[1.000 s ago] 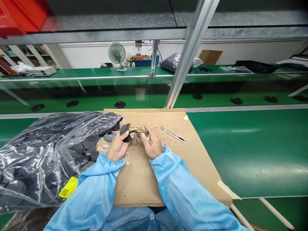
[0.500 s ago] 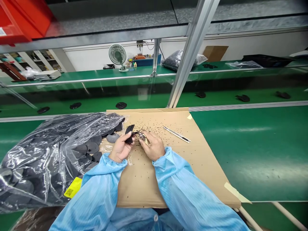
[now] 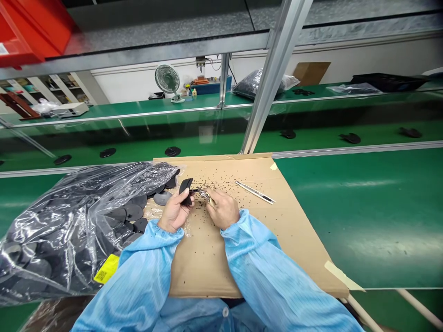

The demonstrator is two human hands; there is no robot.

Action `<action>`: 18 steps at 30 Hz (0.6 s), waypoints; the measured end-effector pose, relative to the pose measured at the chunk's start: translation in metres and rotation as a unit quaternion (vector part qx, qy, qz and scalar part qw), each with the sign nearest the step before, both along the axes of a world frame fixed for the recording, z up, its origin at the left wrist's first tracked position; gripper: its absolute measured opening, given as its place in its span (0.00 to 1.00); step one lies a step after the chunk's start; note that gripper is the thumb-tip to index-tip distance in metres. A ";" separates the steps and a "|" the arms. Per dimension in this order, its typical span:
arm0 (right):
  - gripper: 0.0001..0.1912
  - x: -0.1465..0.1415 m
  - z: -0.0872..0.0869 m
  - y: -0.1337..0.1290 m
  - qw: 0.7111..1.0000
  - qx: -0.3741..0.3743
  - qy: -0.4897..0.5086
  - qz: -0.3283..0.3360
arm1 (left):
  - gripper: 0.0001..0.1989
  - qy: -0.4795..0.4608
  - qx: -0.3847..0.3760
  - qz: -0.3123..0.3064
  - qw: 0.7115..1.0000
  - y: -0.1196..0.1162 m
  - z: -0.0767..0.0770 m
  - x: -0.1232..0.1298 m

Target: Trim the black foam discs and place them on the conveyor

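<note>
My left hand [image 3: 176, 213] is closed on a curved black plastic part [image 3: 186, 190], held upright above the cardboard sheet [image 3: 204, 263]. In my right hand [image 3: 222, 208] is a small pair of metal cutting pliers [image 3: 205, 194], its jaws pointing left at a thin piece that sticks out from the black part. My fingers hide most of the pliers' handles. Many tiny black scraps [image 3: 221, 184] lie scattered over the cardboard around both hands. To the right of them rests a slim utility knife [image 3: 255, 192].
A clear plastic bag [image 3: 69, 230] of black parts lies open on the left, some parts spilling toward the cardboard. Behind, similar black parts [image 3: 172, 151] lie spaced along a green belt [image 3: 138, 146]. A metal post [image 3: 266, 78] rises at the cardboard's far edge.
My right hand has shifted slightly to the right with the pliers. My left hand holds the black part in nearly the same place.
</note>
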State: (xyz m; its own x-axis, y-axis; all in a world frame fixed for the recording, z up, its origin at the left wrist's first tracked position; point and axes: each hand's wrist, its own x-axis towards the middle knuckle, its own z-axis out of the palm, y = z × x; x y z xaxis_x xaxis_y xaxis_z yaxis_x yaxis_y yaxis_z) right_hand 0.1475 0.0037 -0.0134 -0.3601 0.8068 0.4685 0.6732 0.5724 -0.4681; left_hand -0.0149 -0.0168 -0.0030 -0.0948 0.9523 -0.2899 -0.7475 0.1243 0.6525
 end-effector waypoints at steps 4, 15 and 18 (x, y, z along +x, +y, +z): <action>0.22 -0.001 0.001 -0.001 1.000 -0.022 0.013 0.009 | 0.12 0.005 0.002 0.000 1.000 0.001 -0.001 0.000; 0.16 -0.002 0.004 -0.002 0.985 -0.076 0.153 -0.027 | 0.18 0.039 0.060 0.025 0.997 0.002 -0.002 0.001; 0.16 -0.002 0.005 -0.002 0.986 -0.074 0.149 -0.024 | 0.19 0.045 0.069 0.030 0.996 0.002 -0.003 0.000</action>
